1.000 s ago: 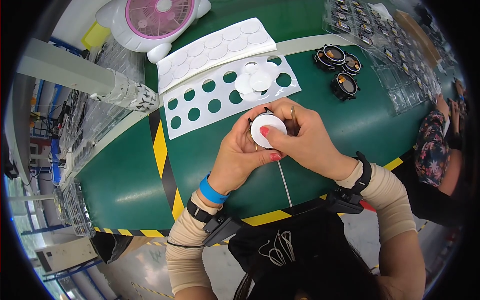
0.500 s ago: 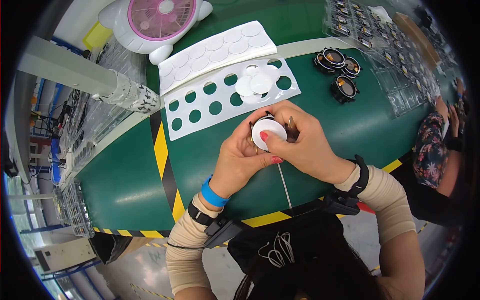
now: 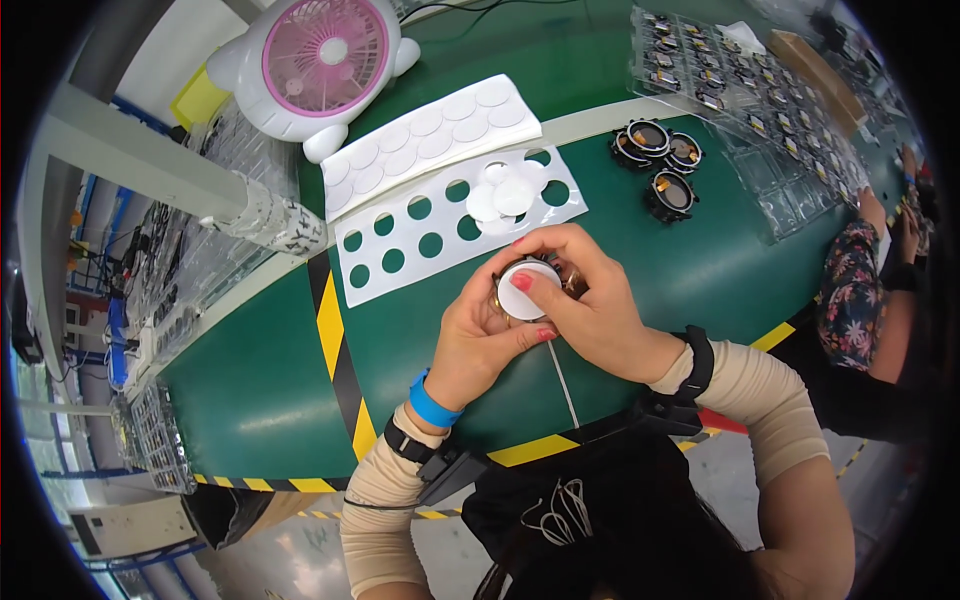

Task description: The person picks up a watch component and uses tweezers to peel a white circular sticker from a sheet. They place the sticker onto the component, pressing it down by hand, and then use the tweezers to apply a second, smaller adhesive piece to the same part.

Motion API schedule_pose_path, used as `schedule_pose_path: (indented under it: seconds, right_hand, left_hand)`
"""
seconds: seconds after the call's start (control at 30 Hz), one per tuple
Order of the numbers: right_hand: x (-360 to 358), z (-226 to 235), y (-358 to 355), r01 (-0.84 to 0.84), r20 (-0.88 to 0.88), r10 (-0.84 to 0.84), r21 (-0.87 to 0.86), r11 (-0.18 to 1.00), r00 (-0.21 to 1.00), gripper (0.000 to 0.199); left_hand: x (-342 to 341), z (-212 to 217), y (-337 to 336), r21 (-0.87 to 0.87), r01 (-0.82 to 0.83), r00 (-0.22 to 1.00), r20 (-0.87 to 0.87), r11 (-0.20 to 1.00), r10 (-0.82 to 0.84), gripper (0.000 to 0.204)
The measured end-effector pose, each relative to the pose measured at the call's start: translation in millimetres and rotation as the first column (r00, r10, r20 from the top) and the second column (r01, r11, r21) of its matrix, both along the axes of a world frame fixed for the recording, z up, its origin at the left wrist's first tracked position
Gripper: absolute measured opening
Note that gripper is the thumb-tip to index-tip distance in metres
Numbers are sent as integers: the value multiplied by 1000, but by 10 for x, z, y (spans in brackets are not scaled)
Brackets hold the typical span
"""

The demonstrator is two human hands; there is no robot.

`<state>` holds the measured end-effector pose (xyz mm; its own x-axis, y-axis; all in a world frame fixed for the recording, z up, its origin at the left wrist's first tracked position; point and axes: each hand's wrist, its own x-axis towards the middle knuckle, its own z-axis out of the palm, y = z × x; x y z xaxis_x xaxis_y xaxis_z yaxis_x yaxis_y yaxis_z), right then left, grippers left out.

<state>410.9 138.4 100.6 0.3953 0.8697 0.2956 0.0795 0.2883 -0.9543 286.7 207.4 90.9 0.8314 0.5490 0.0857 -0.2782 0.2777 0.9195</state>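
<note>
Green and smooth, the table (image 3: pixel 260 400) is spread beneath both hands, and well in from its left edge the left hand (image 3: pixel 470 325) is seen with its fingers curled around the left side of a round black case (image 3: pixel 528 259), held above the table toward the near edge. Light and stiff handling may be expected of the case, best gripped by its rim, while the white disc (image 3: pixel 518 304) on it looks thin and easily creased. To the right, the case's far rim is steadied by the bent fingers of the right hand (image 3: pixel 605 310), its thumb laid on the disc.

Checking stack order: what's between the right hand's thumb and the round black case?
A white disc. In the head view it lies over the round black case, and the right hand rests its thumb on it.
</note>
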Motion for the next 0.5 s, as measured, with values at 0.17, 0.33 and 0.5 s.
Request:
schedule_pose_path:
  seconds: [0.17, 0.33, 0.5]
  right_hand:
    - [98, -40, -77, 10, -10, -11, -109, 994, 1000, 16]
    - [9, 87, -3, -88, 89, 110, -223, 971, 990, 21]
    - [58, -24, -27, -39, 193, 43, -28, 999, 980, 22]
  left_hand:
    - [63, -48, -89, 66, -39, 979, -195, 997, 52, 66]
    - [-93, 62, -131, 143, -227, 933, -250, 963, 257, 65]
    - [-15, -47, -74, 119, -144, 974, -160, 982, 162, 67]
